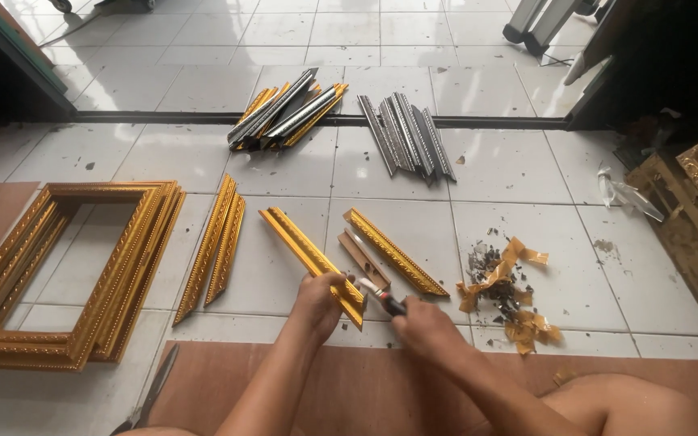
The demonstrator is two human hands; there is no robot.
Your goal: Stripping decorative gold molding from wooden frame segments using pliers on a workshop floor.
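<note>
We see no packages, labels, signs or screens anywhere around the grip

Floor around me: glossy white square tiles, grey grout, daylight glare on those beyond a dark door track. I sit on a brown board. Dark furniture at upper right; metal legs stand at top.
</note>
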